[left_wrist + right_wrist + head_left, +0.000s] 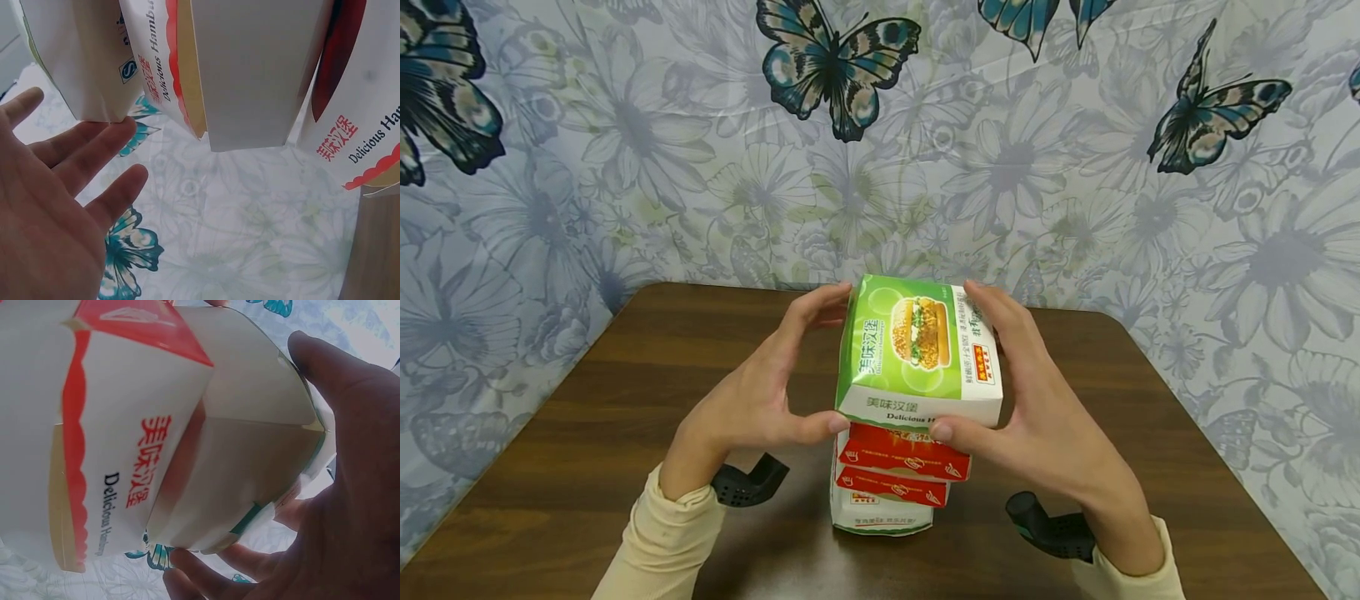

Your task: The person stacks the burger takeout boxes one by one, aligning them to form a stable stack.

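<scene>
Both hands hold a green-and-white hamburger box at the top of a stack. My left hand is at its left side, thumb at the front corner and fingertips at the rear edge. My right hand grips the right side, thumb on the front face, fingers over the back corner. In the right wrist view the green box leans at an angle against the box beneath. Below it come a red box, another red box and a white box with green edging at the bottom.
The stack stands on a dark brown wooden table. A butterfly-and-flower patterned cloth hangs behind the table's far edge. Black wrist mounts sit at both cuffs, on either side of the stack.
</scene>
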Demonstrator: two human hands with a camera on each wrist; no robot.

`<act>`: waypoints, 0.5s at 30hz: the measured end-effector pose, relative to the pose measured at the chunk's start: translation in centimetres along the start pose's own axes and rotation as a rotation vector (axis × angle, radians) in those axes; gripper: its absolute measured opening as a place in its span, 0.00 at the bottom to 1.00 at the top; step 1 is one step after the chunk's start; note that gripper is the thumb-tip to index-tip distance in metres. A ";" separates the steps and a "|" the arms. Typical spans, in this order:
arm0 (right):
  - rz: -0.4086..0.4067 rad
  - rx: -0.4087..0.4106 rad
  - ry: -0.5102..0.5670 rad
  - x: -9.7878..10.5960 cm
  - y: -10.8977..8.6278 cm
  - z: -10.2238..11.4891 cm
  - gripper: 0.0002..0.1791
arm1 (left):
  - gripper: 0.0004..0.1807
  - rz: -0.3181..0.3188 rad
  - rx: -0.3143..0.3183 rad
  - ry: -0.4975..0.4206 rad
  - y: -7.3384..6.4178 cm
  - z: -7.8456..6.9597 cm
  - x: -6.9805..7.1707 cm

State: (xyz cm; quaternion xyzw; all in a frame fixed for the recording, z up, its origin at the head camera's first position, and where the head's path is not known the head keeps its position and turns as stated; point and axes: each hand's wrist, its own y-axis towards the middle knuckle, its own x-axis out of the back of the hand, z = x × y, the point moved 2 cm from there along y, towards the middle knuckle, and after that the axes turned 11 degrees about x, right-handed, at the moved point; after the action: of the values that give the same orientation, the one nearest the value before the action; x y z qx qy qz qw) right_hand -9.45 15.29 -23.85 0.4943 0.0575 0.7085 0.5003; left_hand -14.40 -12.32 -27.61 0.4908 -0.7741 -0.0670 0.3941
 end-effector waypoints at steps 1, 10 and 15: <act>0.002 -0.001 -0.003 0.0 0.0 0.0 0.66 | 0.57 0.004 -0.002 0.001 0.0 0.0 0.0; 0.032 -0.039 0.009 0.0 0.0 -0.1 0.66 | 0.58 0.038 0.001 0.007 0.1 0.4 0.0; 0.025 -0.038 0.019 0.0 0.0 0.0 0.66 | 0.58 0.030 0.013 0.017 0.1 0.6 -0.1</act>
State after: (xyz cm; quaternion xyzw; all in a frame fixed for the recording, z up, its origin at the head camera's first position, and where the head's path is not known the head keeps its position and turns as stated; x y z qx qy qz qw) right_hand -9.44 15.29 -23.86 0.4787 0.0424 0.7202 0.5003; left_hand -14.82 -12.37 -28.01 0.4822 -0.7786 -0.0518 0.3982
